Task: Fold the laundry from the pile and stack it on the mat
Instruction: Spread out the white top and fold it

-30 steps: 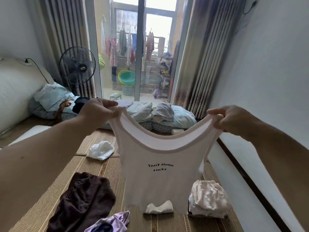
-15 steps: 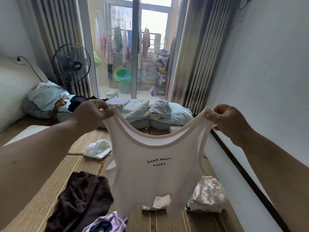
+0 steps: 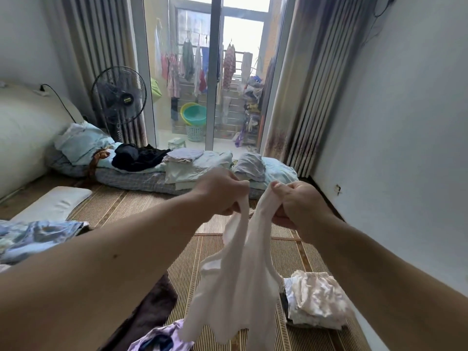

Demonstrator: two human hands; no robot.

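A pale pink tank top point(image 3: 235, 287) hangs in the air above the woven mat point(image 3: 298, 252), folded lengthwise in half. My left hand point(image 3: 220, 191) grips one shoulder strap and my right hand point(image 3: 296, 201) grips the other, the two hands almost touching. On the mat at the lower right lies a small stack of folded pale clothes point(image 3: 314, 300). A dark brown garment point(image 3: 149, 315) and a lilac one point(image 3: 162, 338) lie loose at the bottom, partly hidden by my left forearm.
Folded bedding point(image 3: 195, 165) and pillows line the far edge of the mat. A standing fan point(image 3: 119, 95) stands at the back left, before a glass balcony door point(image 3: 215, 72). A white wall point(image 3: 405, 148) runs along the right. Blue patterned cloth point(image 3: 33, 236) lies left.
My hands have come together from wide apart, folding the spread tank top in half lengthwise; its printed front no longer shows. The view has tilted slightly.
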